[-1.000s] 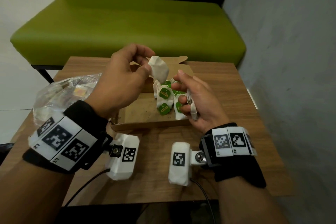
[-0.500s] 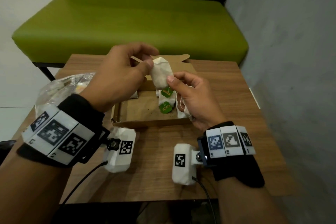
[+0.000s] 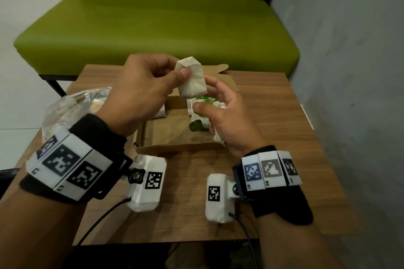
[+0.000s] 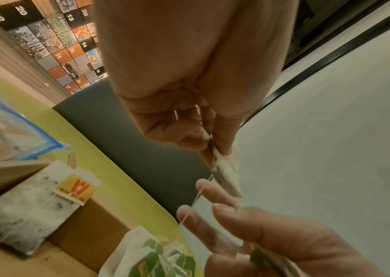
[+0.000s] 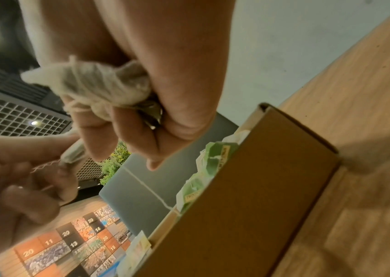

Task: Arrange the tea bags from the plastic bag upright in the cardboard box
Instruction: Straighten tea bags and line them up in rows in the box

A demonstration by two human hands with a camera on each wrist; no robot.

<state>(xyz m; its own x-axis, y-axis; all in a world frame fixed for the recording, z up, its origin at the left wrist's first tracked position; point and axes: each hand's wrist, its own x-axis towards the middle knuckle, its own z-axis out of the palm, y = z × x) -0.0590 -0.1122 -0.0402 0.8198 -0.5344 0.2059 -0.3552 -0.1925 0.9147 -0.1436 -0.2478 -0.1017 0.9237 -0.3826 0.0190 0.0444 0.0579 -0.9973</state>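
Now our left hand [image 3: 140, 91] pinches a white tea bag [image 3: 192, 79] by its upper edge, thumb on the near face and fingers behind, and holds it above the far side of the cardboard box [image 3: 175, 135]. A second ago that bag sat lower and crumpled against our thumb; since then we have raised it a little and it hangs flatter and more nearly upright. Our right hand [image 3: 223, 120] has come up under it: thumb and forefinger are spread just beside the bag's lower corner, apart from it as far as we can tell, while the lower fingers stay curled round a second, crumpled tea bag [image 5: 94, 88] in the palm. A thin string [image 4: 196, 198] runs across those fingers. Below, the green-tagged bags [image 3: 196, 124] stand in the box, another bag [image 4: 23, 211] leans on its left wall, and the plastic bag [image 3: 72, 107] lies to the left on the table [image 3: 273, 116]. We judge the bag straightened and nearly ready to go in.
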